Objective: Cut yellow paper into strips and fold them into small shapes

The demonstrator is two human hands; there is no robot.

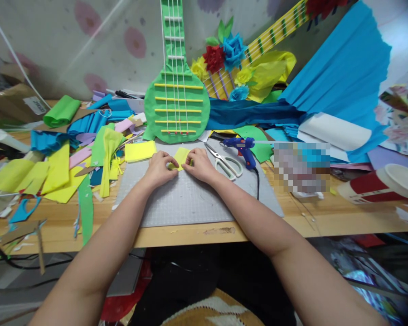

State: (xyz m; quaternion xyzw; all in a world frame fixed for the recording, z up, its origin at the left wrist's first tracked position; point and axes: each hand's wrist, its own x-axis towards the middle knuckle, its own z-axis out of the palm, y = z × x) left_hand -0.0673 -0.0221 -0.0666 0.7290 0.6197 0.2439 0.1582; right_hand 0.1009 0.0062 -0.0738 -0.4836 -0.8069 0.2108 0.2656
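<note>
While a green paper guitar [177, 108] stands at the back of the worktop [190, 236] in the head view, white-handled scissors [221, 158] and a blue glue gun [246, 148] lie toward the right of the grey mat [182, 203], the scissors just beside the right hand [201, 164]. Yellow paper sheets [140, 151] sit next to the left hand [160, 168]; coloured scraps [68, 167] crowd that side, and a lidded cup [377, 185] lies far right. Both forearms reach forward, palms inward, thumbs and curled fingers pinching a small yellow paper [182, 155] between them, over the mat, before the guitar.
</note>
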